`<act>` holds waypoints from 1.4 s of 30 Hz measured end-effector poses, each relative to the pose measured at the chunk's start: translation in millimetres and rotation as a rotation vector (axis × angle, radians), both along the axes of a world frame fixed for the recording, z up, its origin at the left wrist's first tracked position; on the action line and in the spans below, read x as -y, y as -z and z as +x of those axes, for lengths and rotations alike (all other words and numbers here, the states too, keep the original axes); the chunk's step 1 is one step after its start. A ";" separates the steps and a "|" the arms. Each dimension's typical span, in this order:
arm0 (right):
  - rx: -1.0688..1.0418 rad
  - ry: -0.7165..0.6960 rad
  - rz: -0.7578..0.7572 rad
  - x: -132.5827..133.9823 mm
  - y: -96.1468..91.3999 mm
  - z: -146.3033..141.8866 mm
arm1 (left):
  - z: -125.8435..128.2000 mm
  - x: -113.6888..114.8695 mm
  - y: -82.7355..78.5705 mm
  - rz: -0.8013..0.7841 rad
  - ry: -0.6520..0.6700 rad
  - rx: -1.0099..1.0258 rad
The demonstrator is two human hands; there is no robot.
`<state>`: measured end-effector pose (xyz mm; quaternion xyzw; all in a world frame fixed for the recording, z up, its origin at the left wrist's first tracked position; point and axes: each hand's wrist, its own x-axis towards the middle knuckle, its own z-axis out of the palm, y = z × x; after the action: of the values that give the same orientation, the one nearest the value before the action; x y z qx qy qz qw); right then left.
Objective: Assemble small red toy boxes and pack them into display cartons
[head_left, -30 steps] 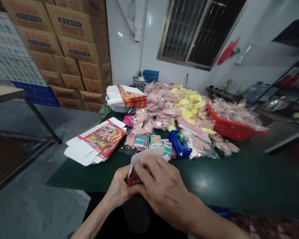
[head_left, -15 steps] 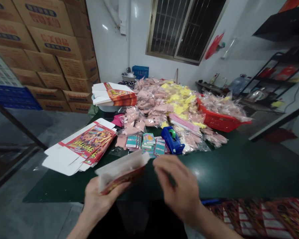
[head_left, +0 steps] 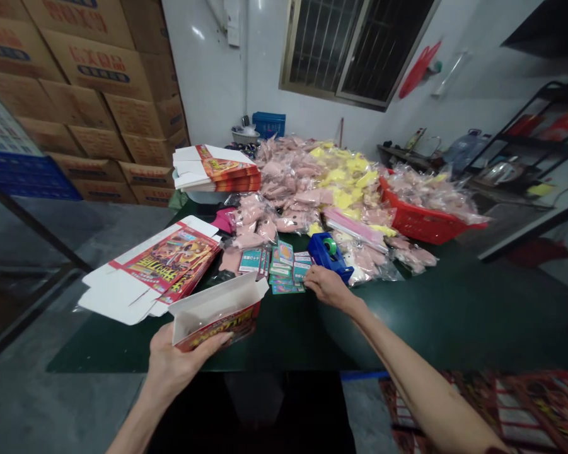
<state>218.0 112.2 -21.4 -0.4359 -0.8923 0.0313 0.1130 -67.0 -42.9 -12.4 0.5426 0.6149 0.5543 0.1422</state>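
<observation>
While my left hand [head_left: 173, 360] pinches the open box [head_left: 240, 323] over the surface [head_left: 406, 328], I note my right hand [head_left: 330, 288], fingers bent, at the cards [head_left: 284, 270] beside the dispenser [head_left: 344, 270]; whether they pinch one, I cannot tell. A careless drag could scatter the loose pile.
</observation>
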 end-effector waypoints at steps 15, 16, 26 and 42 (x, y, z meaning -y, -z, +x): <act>0.142 0.108 0.279 -20.8 -59.5 -39.4 | -8.2 -0.8 15.2 -0.096 0.133 0.087; 0.164 0.072 0.263 -27.9 -58.8 -44.6 | -8.6 -0.4 15.7 -0.095 0.134 0.084; 0.276 -0.087 -0.013 -81.1 -17.1 -55.7 | -7.8 0.5 17.1 -0.094 0.034 0.104; 0.248 -0.318 -0.186 -97.4 -25.7 -39.3 | -8.8 2.4 20.1 -0.129 0.012 0.233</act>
<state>178.6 209.6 4.3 -0.2987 -0.9502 0.0770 -0.0444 -75.7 -45.3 -32.4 0.4679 0.6254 0.5719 0.2509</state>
